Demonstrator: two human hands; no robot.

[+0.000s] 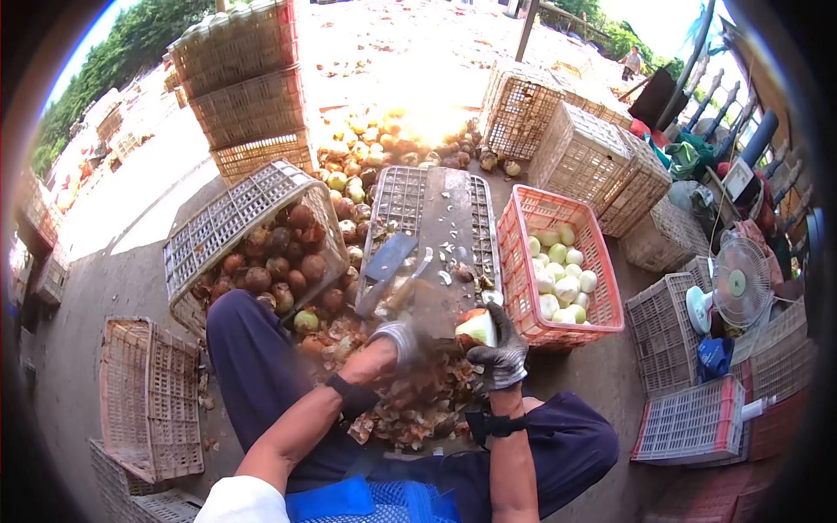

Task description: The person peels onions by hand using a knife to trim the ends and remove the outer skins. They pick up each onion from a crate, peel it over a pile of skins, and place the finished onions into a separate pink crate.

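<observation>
My right hand [504,356], in a dark grey glove, grips a partly peeled onion [476,329]; its upper side is bare and pale, with brown skin still on the left. Smeared by motion, my left hand [398,343] in a light glove hovers over a heap of onion skins [418,401] between my legs. A wooden board [449,205] lies in front of me across an upturned crate. On the board's left side rests a broad-bladed knife [390,258], beside a curved, pale-tipped tool [423,263] and several onion scraps.
Left, a tipped crate [228,228] spills unpeeled onions [277,261]. Right, a red crate [514,253] contains peeled onions [562,272]. More onions [366,144] lie beyond the board. Stacked crates [244,87] stand around, with a fan [739,281] at right. A person [631,63] is far back.
</observation>
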